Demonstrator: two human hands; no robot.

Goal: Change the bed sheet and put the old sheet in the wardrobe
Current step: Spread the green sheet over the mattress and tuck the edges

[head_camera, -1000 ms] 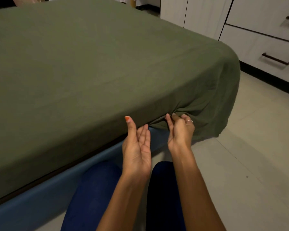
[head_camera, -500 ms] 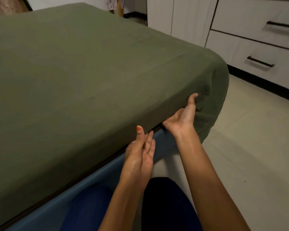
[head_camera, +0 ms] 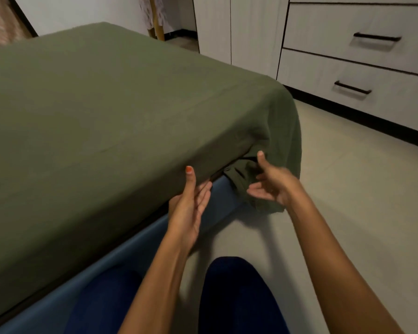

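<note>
An olive green sheet (head_camera: 111,112) covers the mattress, pulled smooth over the top and side. At the near right corner a loose flap of it (head_camera: 285,162) hangs down past the blue bed base (head_camera: 140,247). My left hand (head_camera: 191,208) is flat against the mattress side, thumb up, fingers straight at the seam above the base. Beside the hanging corner flap is my right hand (head_camera: 270,184), palm up with fingers spread and loosely bent, holding nothing that I can see.
A white wardrobe (head_camera: 237,32) and drawers with dark handles (head_camera: 352,88) stand along the right wall. Pale tiled floor (head_camera: 360,201) lies between them and the bed. My knees in dark blue trousers (head_camera: 237,295) are at the bottom.
My right hand let go of the bunched corner, rose against the mattress side, and now sits palm up by the hanging flap. The view has pulled back and up.
</note>
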